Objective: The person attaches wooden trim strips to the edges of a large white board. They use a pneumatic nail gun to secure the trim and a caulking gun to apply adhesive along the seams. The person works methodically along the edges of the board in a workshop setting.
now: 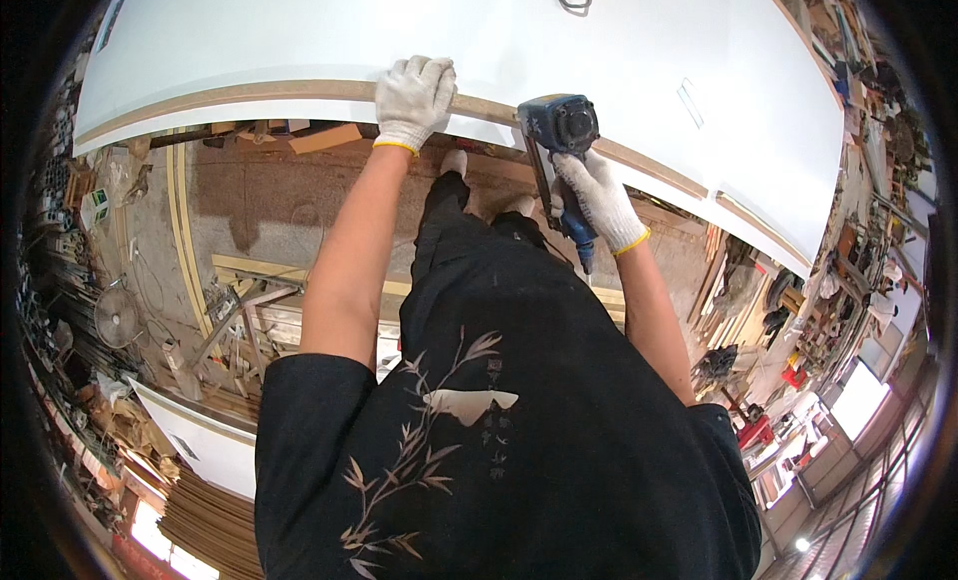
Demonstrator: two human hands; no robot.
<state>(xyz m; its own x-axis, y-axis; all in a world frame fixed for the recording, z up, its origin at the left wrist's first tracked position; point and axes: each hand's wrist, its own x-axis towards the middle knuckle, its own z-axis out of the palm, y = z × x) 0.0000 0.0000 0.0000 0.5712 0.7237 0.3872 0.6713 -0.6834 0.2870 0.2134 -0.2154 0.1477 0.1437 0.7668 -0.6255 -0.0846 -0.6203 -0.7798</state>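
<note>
A large white panel (299, 41) lies in front of me, with a long wooden strip (249, 96) running along its near edge. My left hand (415, 101), in a white knit glove with a yellow cuff, is closed over this strip, its fingers bent on the panel side. A blue and black nail gun (559, 126) is in my right hand (599, 196), gloved the same way, with the fingers wrapped round its handle. The gun's head is over the strip, to the right of my left hand. Its tip's contact with the wood is hidden.
A shorter wooden strip (763, 226) lies at the panel's right edge. A dark hook-shaped piece (576, 3) is on the panel's far side. Below the panel, long boards (185, 231) lie on the floor. A round fan (117, 316) stands at left; another white panel (205, 440) is behind.
</note>
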